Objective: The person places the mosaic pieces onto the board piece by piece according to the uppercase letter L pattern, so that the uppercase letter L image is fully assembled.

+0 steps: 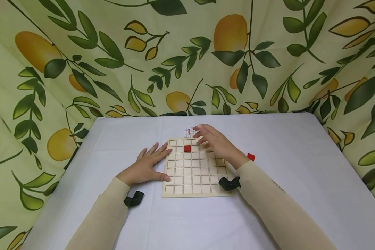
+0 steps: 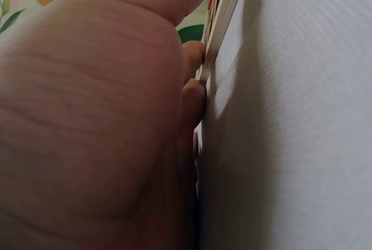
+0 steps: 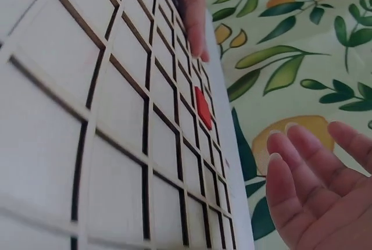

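Resting hand: the left hand (image 1: 147,166) is laid flat, fingers straight, against the left edge of the pale wooden grid board (image 1: 193,173).
Hovering hand: the right hand (image 1: 217,144) is held over the board's far right squares, fingers relaxed, nothing grasped.
Placed piece: one red square tile (image 1: 187,148) is seated in the second row.
Loose piece: another red tile (image 1: 251,157) lies on the white tablecloth (image 1: 300,180), right of the board.
Card: a small printed pattern card (image 1: 189,131) is seen just beyond the board.

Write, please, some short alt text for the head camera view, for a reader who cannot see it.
A person's left hand rests flat against the left edge of a wooden grid board on a white table, while the right hand hovers open over the board's far rows. One red tile sits in the board; another red tile lies on the table.
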Action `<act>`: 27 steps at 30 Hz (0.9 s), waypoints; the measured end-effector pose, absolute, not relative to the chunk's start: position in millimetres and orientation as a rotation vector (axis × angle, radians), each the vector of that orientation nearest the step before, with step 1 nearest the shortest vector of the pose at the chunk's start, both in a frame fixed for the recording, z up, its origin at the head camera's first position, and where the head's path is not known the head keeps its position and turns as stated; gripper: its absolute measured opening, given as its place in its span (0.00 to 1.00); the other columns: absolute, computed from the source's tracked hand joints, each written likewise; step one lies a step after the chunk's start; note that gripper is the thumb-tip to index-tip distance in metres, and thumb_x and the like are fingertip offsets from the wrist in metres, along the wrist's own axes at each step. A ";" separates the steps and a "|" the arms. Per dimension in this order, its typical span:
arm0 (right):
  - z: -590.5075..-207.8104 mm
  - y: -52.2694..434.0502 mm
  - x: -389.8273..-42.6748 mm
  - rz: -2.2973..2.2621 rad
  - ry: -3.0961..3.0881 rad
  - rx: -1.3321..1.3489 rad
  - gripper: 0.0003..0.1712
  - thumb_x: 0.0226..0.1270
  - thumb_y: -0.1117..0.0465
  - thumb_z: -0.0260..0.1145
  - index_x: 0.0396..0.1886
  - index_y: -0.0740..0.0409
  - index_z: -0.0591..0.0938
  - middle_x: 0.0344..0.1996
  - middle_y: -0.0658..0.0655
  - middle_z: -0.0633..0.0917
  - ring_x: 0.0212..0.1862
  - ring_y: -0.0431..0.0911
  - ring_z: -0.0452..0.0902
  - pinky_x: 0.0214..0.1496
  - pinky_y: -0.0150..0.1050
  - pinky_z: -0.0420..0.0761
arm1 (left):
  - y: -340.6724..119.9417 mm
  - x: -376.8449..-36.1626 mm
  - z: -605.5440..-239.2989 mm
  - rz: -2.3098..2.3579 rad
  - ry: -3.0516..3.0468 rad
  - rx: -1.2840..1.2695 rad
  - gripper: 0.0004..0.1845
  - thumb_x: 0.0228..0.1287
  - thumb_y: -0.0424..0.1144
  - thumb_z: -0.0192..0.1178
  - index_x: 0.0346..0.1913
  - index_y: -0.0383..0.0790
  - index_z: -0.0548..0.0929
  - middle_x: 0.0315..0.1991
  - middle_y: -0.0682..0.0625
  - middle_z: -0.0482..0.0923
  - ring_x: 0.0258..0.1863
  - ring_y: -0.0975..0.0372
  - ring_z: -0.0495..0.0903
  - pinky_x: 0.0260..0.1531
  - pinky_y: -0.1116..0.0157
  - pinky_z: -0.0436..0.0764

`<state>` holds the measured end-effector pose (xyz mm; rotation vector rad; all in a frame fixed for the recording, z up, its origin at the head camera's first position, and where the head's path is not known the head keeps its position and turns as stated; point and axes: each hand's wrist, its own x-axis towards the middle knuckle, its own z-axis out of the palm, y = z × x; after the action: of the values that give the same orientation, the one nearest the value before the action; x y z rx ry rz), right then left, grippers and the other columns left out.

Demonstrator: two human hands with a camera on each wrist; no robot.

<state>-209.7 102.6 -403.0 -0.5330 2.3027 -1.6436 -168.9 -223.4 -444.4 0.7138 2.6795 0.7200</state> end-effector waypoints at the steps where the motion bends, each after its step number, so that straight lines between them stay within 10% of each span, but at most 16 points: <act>1: -401.8 107.2 -208.1 -1.654 2.300 -0.546 0.39 0.91 0.34 0.40 0.79 0.55 0.73 0.63 0.58 0.82 0.59 0.55 0.83 0.63 0.58 0.81 | -223.3 -168.8 -444.4 0.718 2.679 0.707 0.62 0.56 0.73 0.76 0.89 0.55 0.59 0.89 0.58 0.42 0.87 0.48 0.32 0.79 0.38 0.29; 27: -394.8 215.5 -175.9 -1.835 2.305 -0.633 0.40 0.90 0.38 0.34 0.82 0.58 0.69 0.69 0.64 0.79 0.67 0.61 0.74 0.66 0.47 0.77 | -222.0 -168.6 -447.6 0.710 2.689 0.688 0.63 0.54 0.75 0.75 0.89 0.58 0.59 0.89 0.60 0.41 0.87 0.51 0.32 0.79 0.39 0.30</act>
<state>-175.9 215.5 -394.8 -0.6326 2.3049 -1.8345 -168.6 -222.0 -447.6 0.6878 2.6892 0.7101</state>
